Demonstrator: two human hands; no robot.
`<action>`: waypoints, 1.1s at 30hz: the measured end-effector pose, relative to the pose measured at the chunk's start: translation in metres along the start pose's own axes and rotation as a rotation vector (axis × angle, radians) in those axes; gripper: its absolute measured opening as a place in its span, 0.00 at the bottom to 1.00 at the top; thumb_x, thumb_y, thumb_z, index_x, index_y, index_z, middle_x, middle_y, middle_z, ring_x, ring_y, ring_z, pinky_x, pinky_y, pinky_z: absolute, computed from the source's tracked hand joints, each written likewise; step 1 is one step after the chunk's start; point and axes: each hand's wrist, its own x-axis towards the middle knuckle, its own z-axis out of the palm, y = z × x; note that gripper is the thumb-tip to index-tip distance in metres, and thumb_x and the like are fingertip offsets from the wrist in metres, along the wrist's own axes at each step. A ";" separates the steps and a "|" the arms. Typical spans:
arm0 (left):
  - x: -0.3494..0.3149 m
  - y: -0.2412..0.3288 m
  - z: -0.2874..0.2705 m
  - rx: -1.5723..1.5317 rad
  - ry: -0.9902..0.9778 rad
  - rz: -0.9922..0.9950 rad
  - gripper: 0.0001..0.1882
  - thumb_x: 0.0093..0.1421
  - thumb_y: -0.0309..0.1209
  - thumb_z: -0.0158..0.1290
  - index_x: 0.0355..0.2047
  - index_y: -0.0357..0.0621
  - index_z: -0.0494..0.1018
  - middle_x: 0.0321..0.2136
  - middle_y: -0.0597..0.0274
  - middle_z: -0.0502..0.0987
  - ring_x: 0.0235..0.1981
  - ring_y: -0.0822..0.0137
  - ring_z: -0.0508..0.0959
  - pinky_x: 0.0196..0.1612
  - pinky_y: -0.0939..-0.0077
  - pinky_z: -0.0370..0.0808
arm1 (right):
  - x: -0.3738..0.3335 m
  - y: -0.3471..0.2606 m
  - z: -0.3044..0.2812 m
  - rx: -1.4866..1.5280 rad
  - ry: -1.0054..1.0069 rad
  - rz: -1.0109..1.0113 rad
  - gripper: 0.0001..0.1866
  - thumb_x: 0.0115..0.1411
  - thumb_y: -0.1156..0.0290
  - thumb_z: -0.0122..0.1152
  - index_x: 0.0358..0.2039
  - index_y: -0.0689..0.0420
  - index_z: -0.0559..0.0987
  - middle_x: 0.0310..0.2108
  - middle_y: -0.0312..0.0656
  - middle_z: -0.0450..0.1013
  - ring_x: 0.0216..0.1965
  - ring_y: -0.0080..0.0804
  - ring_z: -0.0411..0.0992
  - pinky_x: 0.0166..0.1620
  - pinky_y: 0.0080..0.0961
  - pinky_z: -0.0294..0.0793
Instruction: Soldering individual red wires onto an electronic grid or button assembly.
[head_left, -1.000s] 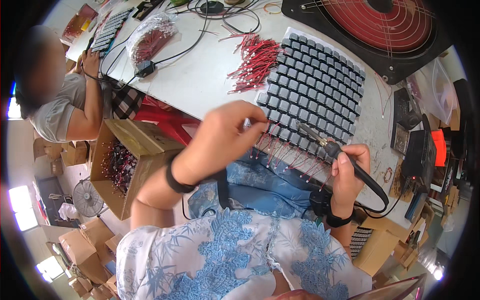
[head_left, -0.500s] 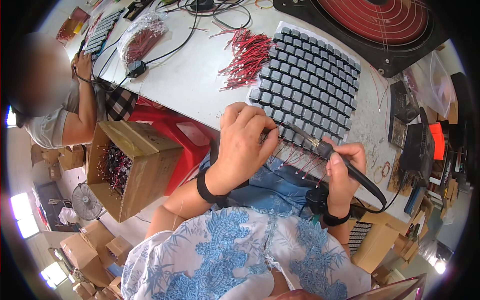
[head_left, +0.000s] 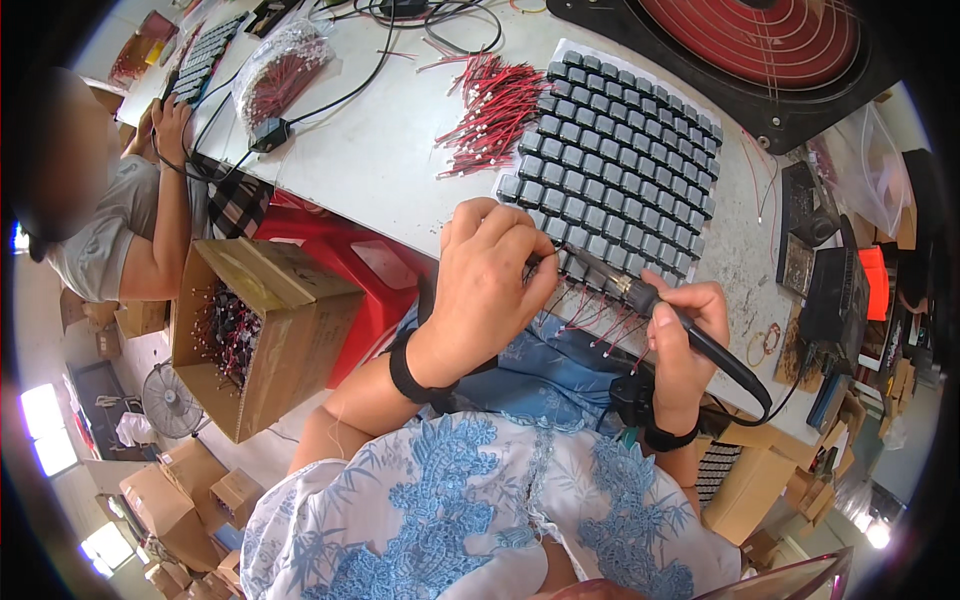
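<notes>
Rows of small grey-and-black block-shaped parts (head_left: 625, 150) stand on a white sheet in front of me. My right hand (head_left: 690, 325) grips a soldering iron (head_left: 640, 295), its tip slanting up and left to the nearest row. Beside that tip, my left hand (head_left: 495, 270) is closed in a pinch at the row's left part; what its fingertips hold is hidden, perhaps too thin to make out. Thin red and black wires with white connectors (head_left: 610, 330) hang from the near row over the table edge. A pile of red wires (head_left: 495, 115) lies left of the blocks.
A large black-framed fan (head_left: 760, 50) lies at the far right. Left are a bag of wires (head_left: 285, 75), a black cable and a red stool (head_left: 350, 275). An open carton (head_left: 300, 320) holds wired parts. Another person (head_left: 130, 220) works at the far left.
The soldering iron and my right hand have shifted very slightly. My left hand keeps its pinch in nearly the same place. At the left, the other person has moved a little.
</notes>
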 end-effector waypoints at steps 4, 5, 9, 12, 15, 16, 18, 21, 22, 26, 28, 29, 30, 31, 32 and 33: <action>0.001 0.002 0.000 0.006 -0.005 -0.011 0.05 0.41 0.24 0.57 0.21 0.42 0.72 0.27 0.63 0.72 0.37 0.59 0.67 0.42 0.68 0.63 | -0.001 0.001 -0.001 0.039 0.021 -0.016 0.06 0.49 0.82 0.52 0.29 0.64 0.68 0.30 0.40 0.64 0.41 0.38 0.71 0.47 0.31 0.67; 0.001 0.002 0.000 0.011 -0.008 -0.018 0.05 0.41 0.24 0.57 0.21 0.42 0.73 0.27 0.63 0.72 0.37 0.58 0.67 0.42 0.68 0.63 | -0.001 0.002 -0.001 0.036 0.015 -0.011 0.06 0.49 0.81 0.52 0.29 0.64 0.68 0.30 0.40 0.64 0.41 0.38 0.71 0.48 0.31 0.67; 0.001 0.002 -0.001 0.013 -0.006 -0.017 0.05 0.41 0.24 0.57 0.21 0.42 0.73 0.27 0.62 0.72 0.37 0.58 0.67 0.42 0.68 0.63 | -0.002 0.003 -0.004 0.093 0.028 -0.002 0.06 0.50 0.80 0.52 0.30 0.63 0.67 0.29 0.40 0.64 0.40 0.38 0.71 0.48 0.33 0.67; 0.002 0.003 -0.002 0.016 -0.025 -0.033 0.05 0.42 0.24 0.57 0.22 0.42 0.73 0.27 0.63 0.72 0.37 0.58 0.67 0.42 0.68 0.64 | -0.001 0.004 -0.005 0.083 0.026 -0.011 0.06 0.50 0.80 0.52 0.30 0.63 0.67 0.29 0.40 0.64 0.41 0.39 0.71 0.49 0.33 0.67; 0.002 0.003 -0.003 0.008 -0.034 -0.029 0.05 0.42 0.24 0.57 0.22 0.42 0.73 0.27 0.63 0.72 0.38 0.58 0.67 0.42 0.68 0.64 | -0.001 0.004 -0.004 0.080 0.034 -0.015 0.06 0.50 0.80 0.52 0.30 0.64 0.67 0.29 0.40 0.64 0.41 0.39 0.71 0.49 0.33 0.67; 0.002 0.003 -0.003 0.005 -0.035 -0.029 0.05 0.42 0.24 0.57 0.22 0.42 0.73 0.27 0.63 0.72 0.37 0.58 0.67 0.42 0.68 0.64 | -0.001 0.003 -0.004 0.083 0.044 -0.014 0.06 0.50 0.81 0.52 0.30 0.64 0.67 0.29 0.40 0.64 0.41 0.39 0.71 0.49 0.33 0.68; 0.002 0.003 -0.004 0.002 -0.036 -0.030 0.05 0.42 0.24 0.57 0.22 0.42 0.73 0.27 0.63 0.72 0.37 0.58 0.67 0.42 0.68 0.64 | -0.001 0.002 -0.002 0.071 0.038 -0.013 0.06 0.49 0.81 0.52 0.29 0.64 0.68 0.30 0.40 0.64 0.41 0.39 0.71 0.49 0.33 0.68; 0.003 0.003 -0.004 0.001 -0.041 -0.025 0.05 0.42 0.24 0.57 0.22 0.42 0.73 0.27 0.63 0.72 0.37 0.59 0.67 0.42 0.69 0.64 | -0.001 0.000 -0.001 0.040 0.027 -0.006 0.06 0.49 0.82 0.53 0.29 0.64 0.68 0.30 0.40 0.64 0.42 0.39 0.71 0.48 0.32 0.68; 0.003 0.003 -0.004 0.002 -0.047 -0.027 0.05 0.42 0.24 0.57 0.22 0.42 0.73 0.27 0.64 0.72 0.37 0.59 0.67 0.42 0.69 0.64 | 0.000 0.000 -0.001 0.028 0.022 -0.003 0.06 0.48 0.82 0.53 0.29 0.64 0.68 0.30 0.40 0.64 0.42 0.39 0.71 0.48 0.32 0.68; 0.003 0.003 -0.005 0.005 -0.060 -0.028 0.05 0.42 0.24 0.57 0.22 0.42 0.73 0.27 0.64 0.72 0.37 0.59 0.67 0.41 0.69 0.64 | 0.001 0.000 0.000 0.006 0.009 0.002 0.06 0.48 0.82 0.54 0.28 0.64 0.69 0.31 0.40 0.64 0.42 0.39 0.71 0.48 0.31 0.67; 0.003 0.003 -0.005 0.000 -0.060 -0.028 0.05 0.42 0.24 0.57 0.22 0.42 0.73 0.27 0.64 0.72 0.37 0.59 0.67 0.41 0.69 0.64 | 0.001 0.000 0.000 0.011 -0.001 -0.028 0.06 0.48 0.81 0.53 0.29 0.64 0.68 0.31 0.40 0.65 0.42 0.39 0.71 0.48 0.30 0.67; 0.003 0.003 -0.005 0.000 -0.061 -0.029 0.05 0.42 0.24 0.57 0.22 0.43 0.73 0.27 0.64 0.72 0.37 0.59 0.67 0.41 0.69 0.64 | 0.001 0.000 -0.001 0.004 -0.010 -0.020 0.06 0.49 0.81 0.53 0.29 0.64 0.68 0.31 0.40 0.65 0.42 0.39 0.71 0.47 0.30 0.67; 0.003 0.003 -0.005 0.000 -0.060 -0.029 0.05 0.42 0.24 0.57 0.22 0.43 0.73 0.27 0.64 0.72 0.37 0.59 0.67 0.41 0.69 0.64 | 0.000 0.000 -0.001 0.046 0.007 -0.005 0.06 0.49 0.81 0.53 0.29 0.64 0.68 0.30 0.41 0.65 0.42 0.39 0.71 0.47 0.29 0.67; 0.003 0.003 -0.005 0.002 -0.064 -0.031 0.05 0.42 0.24 0.57 0.22 0.43 0.73 0.27 0.64 0.72 0.37 0.59 0.67 0.41 0.69 0.64 | 0.000 0.000 -0.001 0.092 0.027 0.006 0.06 0.49 0.81 0.53 0.30 0.64 0.68 0.30 0.41 0.65 0.42 0.39 0.71 0.47 0.29 0.67; 0.003 0.002 -0.005 0.006 -0.068 -0.034 0.05 0.42 0.24 0.56 0.22 0.43 0.73 0.27 0.64 0.72 0.37 0.59 0.67 0.41 0.69 0.64 | -0.001 0.001 -0.002 0.087 0.023 0.011 0.06 0.50 0.81 0.52 0.30 0.64 0.68 0.30 0.41 0.65 0.42 0.39 0.71 0.47 0.29 0.67; 0.003 0.002 -0.005 0.004 -0.068 -0.033 0.05 0.42 0.24 0.56 0.22 0.43 0.73 0.27 0.64 0.72 0.37 0.59 0.67 0.41 0.69 0.64 | -0.001 0.001 -0.003 0.083 0.029 0.007 0.06 0.50 0.80 0.52 0.30 0.64 0.67 0.30 0.41 0.65 0.42 0.39 0.71 0.47 0.29 0.67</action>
